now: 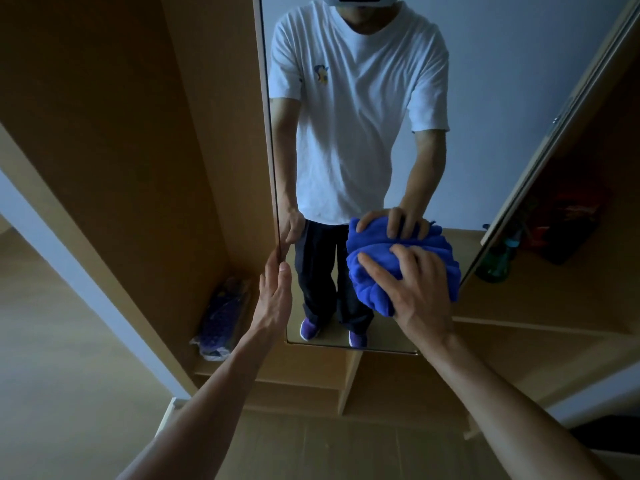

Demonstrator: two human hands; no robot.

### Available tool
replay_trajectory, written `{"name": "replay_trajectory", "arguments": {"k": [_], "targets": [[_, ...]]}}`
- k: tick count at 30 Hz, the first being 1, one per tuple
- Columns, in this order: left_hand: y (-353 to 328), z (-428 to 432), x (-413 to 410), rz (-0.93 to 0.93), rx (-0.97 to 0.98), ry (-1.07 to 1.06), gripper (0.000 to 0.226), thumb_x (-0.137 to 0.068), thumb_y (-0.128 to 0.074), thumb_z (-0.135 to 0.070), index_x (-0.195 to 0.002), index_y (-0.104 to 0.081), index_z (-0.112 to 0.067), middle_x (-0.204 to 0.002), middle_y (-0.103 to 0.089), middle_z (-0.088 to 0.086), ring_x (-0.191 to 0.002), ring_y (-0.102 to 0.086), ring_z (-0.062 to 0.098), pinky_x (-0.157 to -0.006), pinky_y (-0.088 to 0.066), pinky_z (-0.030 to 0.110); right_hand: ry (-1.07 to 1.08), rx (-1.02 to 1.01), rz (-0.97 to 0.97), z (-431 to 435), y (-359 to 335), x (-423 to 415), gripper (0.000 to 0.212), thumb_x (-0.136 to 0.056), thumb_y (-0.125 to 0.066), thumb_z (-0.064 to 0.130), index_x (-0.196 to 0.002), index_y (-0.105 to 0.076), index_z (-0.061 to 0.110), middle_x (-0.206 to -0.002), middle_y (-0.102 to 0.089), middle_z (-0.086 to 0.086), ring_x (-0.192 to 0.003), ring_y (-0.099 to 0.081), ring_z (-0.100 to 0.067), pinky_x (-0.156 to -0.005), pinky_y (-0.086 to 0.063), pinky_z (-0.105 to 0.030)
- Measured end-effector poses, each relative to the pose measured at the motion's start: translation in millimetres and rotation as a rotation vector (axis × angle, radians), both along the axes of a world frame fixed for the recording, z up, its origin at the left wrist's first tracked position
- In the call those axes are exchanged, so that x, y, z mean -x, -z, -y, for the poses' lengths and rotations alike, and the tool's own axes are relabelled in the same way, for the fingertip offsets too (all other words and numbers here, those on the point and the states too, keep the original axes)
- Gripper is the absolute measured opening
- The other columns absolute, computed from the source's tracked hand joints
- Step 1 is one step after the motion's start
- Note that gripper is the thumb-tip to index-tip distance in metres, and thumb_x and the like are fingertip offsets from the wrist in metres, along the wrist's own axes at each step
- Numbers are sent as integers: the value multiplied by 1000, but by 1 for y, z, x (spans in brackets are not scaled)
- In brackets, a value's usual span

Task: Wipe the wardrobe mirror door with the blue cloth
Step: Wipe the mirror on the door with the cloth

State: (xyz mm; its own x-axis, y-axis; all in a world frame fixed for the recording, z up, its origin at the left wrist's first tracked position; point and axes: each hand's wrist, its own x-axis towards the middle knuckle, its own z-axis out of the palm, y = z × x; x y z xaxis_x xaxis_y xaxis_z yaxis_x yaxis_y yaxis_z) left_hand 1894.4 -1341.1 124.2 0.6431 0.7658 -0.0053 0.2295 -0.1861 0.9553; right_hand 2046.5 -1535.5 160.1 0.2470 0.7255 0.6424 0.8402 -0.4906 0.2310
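Note:
The wardrobe mirror door (pixel 485 98) stands open in front of me, tall and frameless, reflecting a person in a white T-shirt. My right hand (pixel 415 289) presses a bunched blue cloth (pixel 377 275) flat against the lower right part of the glass, fingers spread over it. The cloth's reflection meets it just above. My left hand (pixel 275 292) grips the door's left edge low down, thumb on the glass side and fingers behind the edge.
The light wooden wardrobe (pixel 138 133) is open on both sides of the door. A purple patterned bag (pixel 221 317) lies on its floor at the left. Dark red items (pixel 568 230) and a green bottle (pixel 495 265) sit inside at the right. Wooden flooring (pixel 52 341) runs below.

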Motion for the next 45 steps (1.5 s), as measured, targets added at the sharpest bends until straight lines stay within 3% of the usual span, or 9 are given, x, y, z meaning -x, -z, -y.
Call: {"name": "replay_trajectory", "arguments": {"k": [3, 8, 15, 22, 28, 37, 45], "targets": [[2, 4, -4, 7, -9, -41, 52, -110, -24, -50, -160, -15, -43, -163, -27, 4, -146, -33, 26, -113, -31, 49, -15, 105, -4, 3, 18, -5, 51, -93, -45, 25, -143, -50, 33, -129, -54, -20, -109, -54, -42, -93, -41, -57], [4, 13, -10, -4, -23, -89, 52, -109, -25, -51, -160, -14, -44, -165, -25, 3, -144, -35, 27, -111, -34, 49, -11, 256, -48, 15, 53, -10, 70, -78, -76, 26, -142, -49, 32, -130, -55, -15, -112, -54, -39, -95, -43, -55], [2, 17, -9, -12, -54, -106, 53, -110, -24, -48, -161, -11, -42, -169, -19, 1, -149, -30, 27, -113, -33, 51, -14, 324, -177, 31, 62, -12, 68, -74, -84, 26, -136, -56, 31, -125, -60, -13, -109, -59, -36, -91, -47, -52], [7, 34, -17, -68, -34, -177, 64, -106, -27, -59, -162, -4, -40, -171, -13, 3, -151, -28, 33, -116, -30, 55, -15, 133, -164, 45, 12, -23, 64, -77, -78, 23, -138, -58, 29, -124, -58, -21, -104, -59, -40, -89, -47, -54], [9, 41, -28, -70, -13, -265, 68, -105, -33, -58, -162, -1, -40, -171, -11, 5, -151, -29, 35, -115, -35, 59, 6, -13, -98, 51, -16, -38, 64, -80, -74, 24, -140, -54, 32, -127, -57, -16, -111, -55, -37, -94, -42, -53], [13, 39, -29, -107, -35, -283, 66, -105, -34, -58, -161, -1, -43, -169, -17, 10, -145, -37, 40, -108, -40, 57, -64, 129, -84, 60, 32, -44, 49, -92, -47, 20, -140, -55, 28, -125, -59, -19, -111, -58, -39, -97, -46, -54], [10, 36, -23, -95, -32, -211, 74, -100, -38, -63, -161, -1, -43, -168, -21, 10, -145, -36, 38, -111, -38, 59, -79, 257, -136, 69, 69, -45, 58, -80, -77, 18, -135, -59, 29, -123, -62, -14, -111, -61, -36, -94, -50, -52]]}}
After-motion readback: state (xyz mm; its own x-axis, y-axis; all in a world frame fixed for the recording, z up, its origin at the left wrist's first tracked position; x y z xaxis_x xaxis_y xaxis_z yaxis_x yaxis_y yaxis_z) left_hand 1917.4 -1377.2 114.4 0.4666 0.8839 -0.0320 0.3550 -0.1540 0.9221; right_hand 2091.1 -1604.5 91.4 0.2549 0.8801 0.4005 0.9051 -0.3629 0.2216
